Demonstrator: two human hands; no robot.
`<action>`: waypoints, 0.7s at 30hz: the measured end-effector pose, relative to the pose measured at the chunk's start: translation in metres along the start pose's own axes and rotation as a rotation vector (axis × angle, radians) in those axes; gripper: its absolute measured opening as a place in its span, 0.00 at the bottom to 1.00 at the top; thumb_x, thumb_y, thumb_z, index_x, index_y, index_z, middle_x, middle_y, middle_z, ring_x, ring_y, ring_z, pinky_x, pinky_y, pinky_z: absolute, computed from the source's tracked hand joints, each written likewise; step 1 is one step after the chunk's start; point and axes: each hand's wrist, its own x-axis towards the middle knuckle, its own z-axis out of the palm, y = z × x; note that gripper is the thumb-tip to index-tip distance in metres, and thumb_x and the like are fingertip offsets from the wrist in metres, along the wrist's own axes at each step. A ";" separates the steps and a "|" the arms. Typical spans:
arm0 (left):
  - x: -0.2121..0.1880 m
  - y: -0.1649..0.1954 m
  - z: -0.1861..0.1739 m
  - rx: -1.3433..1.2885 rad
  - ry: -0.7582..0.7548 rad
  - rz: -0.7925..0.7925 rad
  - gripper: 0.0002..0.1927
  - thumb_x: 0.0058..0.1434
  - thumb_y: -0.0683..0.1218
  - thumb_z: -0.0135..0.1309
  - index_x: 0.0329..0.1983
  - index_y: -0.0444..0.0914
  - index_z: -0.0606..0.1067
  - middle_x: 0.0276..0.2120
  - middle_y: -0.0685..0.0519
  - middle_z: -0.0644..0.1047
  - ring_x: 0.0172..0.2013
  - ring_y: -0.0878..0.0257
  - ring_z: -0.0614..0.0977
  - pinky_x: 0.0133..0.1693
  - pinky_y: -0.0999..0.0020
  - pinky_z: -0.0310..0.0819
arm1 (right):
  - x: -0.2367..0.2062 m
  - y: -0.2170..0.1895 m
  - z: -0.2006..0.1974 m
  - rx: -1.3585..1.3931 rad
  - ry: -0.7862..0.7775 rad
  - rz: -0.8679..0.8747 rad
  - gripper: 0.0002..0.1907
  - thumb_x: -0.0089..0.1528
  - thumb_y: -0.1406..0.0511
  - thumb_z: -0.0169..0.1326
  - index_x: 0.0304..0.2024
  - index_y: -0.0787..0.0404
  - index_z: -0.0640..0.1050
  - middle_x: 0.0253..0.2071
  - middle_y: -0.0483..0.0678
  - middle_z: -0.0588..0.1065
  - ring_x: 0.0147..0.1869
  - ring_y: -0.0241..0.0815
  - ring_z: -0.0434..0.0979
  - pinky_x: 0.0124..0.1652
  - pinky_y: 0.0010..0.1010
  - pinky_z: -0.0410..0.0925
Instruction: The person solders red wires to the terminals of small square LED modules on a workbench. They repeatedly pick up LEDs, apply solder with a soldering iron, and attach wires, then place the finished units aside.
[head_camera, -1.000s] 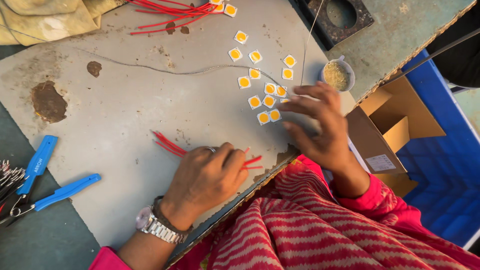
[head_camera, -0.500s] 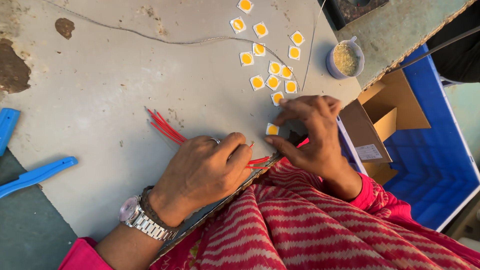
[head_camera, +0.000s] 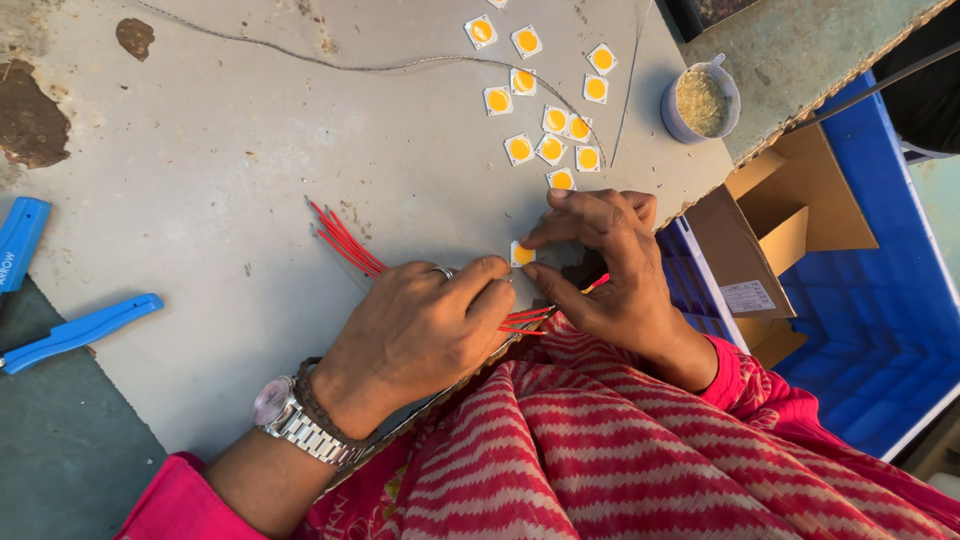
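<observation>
Square chip (head_camera: 522, 254): white with a yellow disc, at the near edge of the grey surface (head_camera: 220, 180), pinched between thumb and forefinger of the right hand (head_camera: 600, 265), seemingly to steady it.
Left hand (head_camera: 425, 330): curled closed on thin red wires (head_camera: 345, 240), which fan out behind it, fingertips touching the chip.
Spare chips (head_camera: 550, 130): loose cluster beyond.
Cup (head_camera: 700, 100): well apart, near the far edge.
</observation>
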 end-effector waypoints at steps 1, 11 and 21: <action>0.000 0.001 0.000 0.007 0.005 -0.003 0.08 0.54 0.43 0.60 0.30 0.36 0.72 0.43 0.48 0.81 0.19 0.57 0.79 0.24 0.61 0.73 | 0.000 0.000 0.000 0.003 0.001 -0.005 0.38 0.58 0.67 0.71 0.65 0.59 0.65 0.47 0.38 0.82 0.56 0.38 0.77 0.59 0.36 0.55; -0.001 0.001 0.007 0.050 0.000 -0.014 0.08 0.55 0.43 0.59 0.31 0.36 0.71 0.45 0.45 0.81 0.19 0.57 0.80 0.23 0.62 0.73 | -0.002 0.000 0.001 0.025 0.002 0.012 0.38 0.59 0.67 0.71 0.66 0.59 0.66 0.46 0.37 0.83 0.57 0.37 0.78 0.60 0.36 0.55; -0.001 -0.001 0.010 0.161 -0.020 0.008 0.04 0.59 0.41 0.56 0.32 0.37 0.72 0.48 0.45 0.82 0.16 0.62 0.78 0.22 0.65 0.73 | -0.016 0.019 -0.004 0.507 0.047 0.087 0.34 0.64 0.74 0.66 0.68 0.61 0.64 0.55 0.52 0.79 0.59 0.40 0.79 0.58 0.30 0.71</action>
